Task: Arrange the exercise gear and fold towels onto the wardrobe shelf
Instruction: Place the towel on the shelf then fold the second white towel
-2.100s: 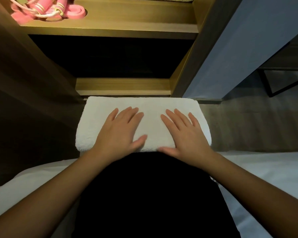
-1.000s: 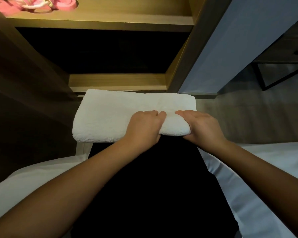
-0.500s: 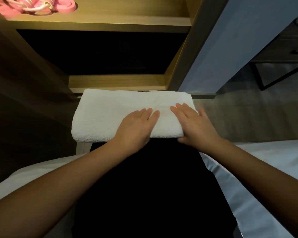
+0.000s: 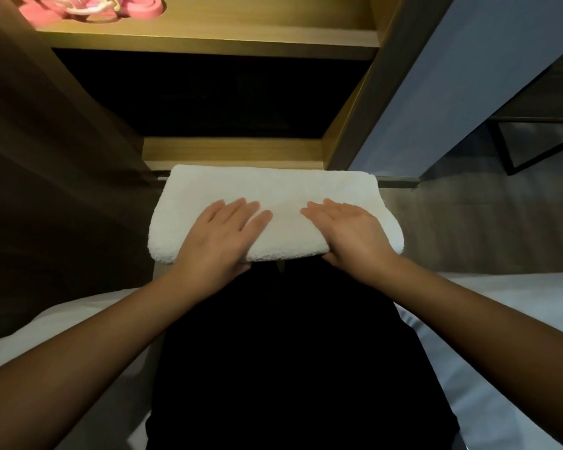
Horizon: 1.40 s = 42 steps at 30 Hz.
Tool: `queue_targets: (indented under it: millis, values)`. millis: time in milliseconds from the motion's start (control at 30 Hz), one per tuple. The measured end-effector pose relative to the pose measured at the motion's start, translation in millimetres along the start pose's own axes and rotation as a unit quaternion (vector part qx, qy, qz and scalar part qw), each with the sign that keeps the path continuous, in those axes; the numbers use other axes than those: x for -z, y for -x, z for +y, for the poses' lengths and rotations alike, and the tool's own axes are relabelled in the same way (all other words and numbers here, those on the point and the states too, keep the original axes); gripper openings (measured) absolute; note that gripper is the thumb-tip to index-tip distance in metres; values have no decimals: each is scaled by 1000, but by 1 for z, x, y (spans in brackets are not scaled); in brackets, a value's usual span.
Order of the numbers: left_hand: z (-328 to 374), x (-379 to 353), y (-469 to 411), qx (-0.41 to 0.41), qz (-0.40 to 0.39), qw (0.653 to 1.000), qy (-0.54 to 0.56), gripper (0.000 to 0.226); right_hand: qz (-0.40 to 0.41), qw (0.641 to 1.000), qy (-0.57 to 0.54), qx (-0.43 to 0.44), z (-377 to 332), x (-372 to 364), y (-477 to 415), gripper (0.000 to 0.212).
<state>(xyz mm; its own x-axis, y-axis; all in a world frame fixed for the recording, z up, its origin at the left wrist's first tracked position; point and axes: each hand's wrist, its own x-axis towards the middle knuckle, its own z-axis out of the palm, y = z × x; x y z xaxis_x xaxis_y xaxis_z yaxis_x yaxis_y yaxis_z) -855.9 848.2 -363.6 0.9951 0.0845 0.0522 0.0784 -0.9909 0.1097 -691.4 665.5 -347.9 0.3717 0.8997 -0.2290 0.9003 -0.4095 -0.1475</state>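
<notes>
Head camera looks down on a folded white towel (image 4: 273,203), a thick terry pad with nubbly pile, rounded corners and a soft rolled near edge. It lies across the person's lap on a black garment (image 4: 290,352). Its far edge meets the wardrobe's bottom ledge (image 4: 231,154) in this view, though whether they touch cannot be told. The left hand (image 4: 221,235) lies flat on the towel left of centre, fingers straight and slightly fanned. The right hand (image 4: 351,232) lies flat right of centre, fingers straight and close together, thumb at the near hem. Neither grips the cloth, and a strip of bare towel shows between them.

The wardrobe is smooth, matte, square-edged board with a warm yellow-brown wood grain. Its upper shelf (image 4: 241,37) carries the pink exercise gear (image 4: 88,6) at the far left, cut off by the top of the view: a flat rubbery pink band in a loop and a thin white cord. The compartment below that shelf is dark. A plain grey panel (image 4: 468,76) stands to the right, above a grey wood-grain floor (image 4: 485,228). Smooth white bedding (image 4: 501,319) spreads on both sides of the lap.

Half a second ago the hands sat nearly touching over the towel's right half. Now they are apart, one on each side of the middle, and the towel's right end reaches further right with a fuller, rounder corner. A second ago the fingers were curled over the near edge; now they are flat.
</notes>
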Motion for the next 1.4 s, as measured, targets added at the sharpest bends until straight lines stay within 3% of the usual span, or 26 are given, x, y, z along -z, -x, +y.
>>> queue_targets:
  millis: [200, 400, 567, 733, 900, 1067, 1300, 1400]
  values:
    - [-10, 1, 0, 4, 34, 999, 17, 65, -32, 998, 47, -11, -16, -5, -12, 101]
    - [-29, 1, 24, 37, 12, 999, 2, 79, 19, 999, 25, 14, -22, -5, -14, 80]
    - [-30, 3, 22, 42, 39, 998, 2, 64, -47, 996, 69, 18, -41, -4, -29, 102]
    - [-48, 1, 39, 29, 26, 999, 3, 65, 4, 995, 84, 46, -51, -5, -32, 71]
    - [-46, 2, 34, 44, 40, 998, 2, 61, -47, 996, 71, 21, -68, -6, -37, 102]
    - [-53, -7, 52, 66, 49, 997, 7, 51, -23, 997, 49, 50, -75, -6, -43, 84]
    - [-55, 0, 50, 94, 1, 995, 30, 68, -24, 997, 64, 33, -66, -15, -34, 93]
    - [-49, 6, 40, 101, -54, 993, 16, 88, -10, 998, 60, 20, -55, -12, -29, 75]
